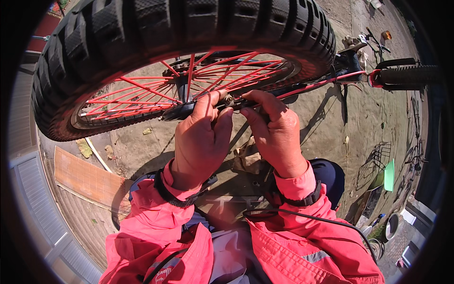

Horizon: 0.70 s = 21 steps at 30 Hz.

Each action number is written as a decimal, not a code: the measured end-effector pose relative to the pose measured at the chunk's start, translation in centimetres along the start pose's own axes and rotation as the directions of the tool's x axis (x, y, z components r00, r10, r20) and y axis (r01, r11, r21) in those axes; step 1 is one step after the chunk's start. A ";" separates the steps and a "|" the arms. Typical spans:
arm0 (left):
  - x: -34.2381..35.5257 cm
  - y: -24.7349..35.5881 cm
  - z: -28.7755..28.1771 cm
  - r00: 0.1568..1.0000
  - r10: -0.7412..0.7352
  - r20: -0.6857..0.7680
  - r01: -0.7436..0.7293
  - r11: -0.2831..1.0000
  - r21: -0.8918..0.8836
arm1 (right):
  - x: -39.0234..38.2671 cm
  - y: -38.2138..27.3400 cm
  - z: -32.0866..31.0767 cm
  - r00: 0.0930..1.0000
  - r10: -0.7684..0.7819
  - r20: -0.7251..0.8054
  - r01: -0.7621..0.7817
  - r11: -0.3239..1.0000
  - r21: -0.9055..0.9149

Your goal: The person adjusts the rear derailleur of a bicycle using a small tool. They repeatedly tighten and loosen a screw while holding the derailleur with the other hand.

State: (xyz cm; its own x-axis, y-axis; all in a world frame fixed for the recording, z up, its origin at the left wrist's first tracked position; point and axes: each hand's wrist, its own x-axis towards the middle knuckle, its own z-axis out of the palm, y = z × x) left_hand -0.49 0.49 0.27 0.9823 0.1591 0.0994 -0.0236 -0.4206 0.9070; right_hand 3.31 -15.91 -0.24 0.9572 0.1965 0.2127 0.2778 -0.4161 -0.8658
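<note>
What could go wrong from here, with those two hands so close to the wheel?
The small metal fitting at the fingers of the left hand might slip and drop to the ground.

If the wheel turned, its red spokes could catch or scrape the bare fingers of the left hand or the right hand beside them.

The loose black cord across the right sleeve could possibly snag.
</note>
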 end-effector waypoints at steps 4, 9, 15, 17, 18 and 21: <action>0.0 0.0 0.1 1.000 0.002 -0.007 -0.003 1.000 -0.009 | -0.1 -0.1 0.0 1.000 0.005 -0.003 -0.005 1.000 -0.008; -0.2 0.2 -0.1 1.000 -0.022 0.005 0.022 1.000 0.008 | -0.1 0.1 0.1 1.000 -0.016 -0.017 0.016 0.999 -0.029; -0.1 0.5 -0.3 0.995 -0.099 0.009 0.100 0.992 -0.080 | -0.1 0.2 0.2 0.999 -0.029 -0.023 0.028 0.999 -0.032; -0.1 0.6 -0.3 0.994 -0.107 -0.022 0.104 0.989 -0.109 | -0.1 0.2 0.2 1.000 -0.021 -0.022 0.021 1.000 -0.017; 0.0 0.7 -0.3 0.991 -0.130 -0.032 0.126 0.985 -0.115 | -0.1 0.2 0.1 0.999 -0.027 -0.025 0.026 0.999 -0.027; -0.1 1.1 -0.9 0.998 -0.056 -0.011 0.056 0.998 -0.019 | -0.1 0.1 0.0 1.000 -0.013 -0.014 0.012 0.998 -0.054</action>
State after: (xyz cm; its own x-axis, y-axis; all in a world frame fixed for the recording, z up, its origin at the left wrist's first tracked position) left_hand -0.80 0.78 1.62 0.9799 0.1921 0.0530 0.0274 -0.3938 0.9188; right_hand 3.21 -15.98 -0.38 0.9545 0.1898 0.2301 0.2935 -0.4609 -0.8375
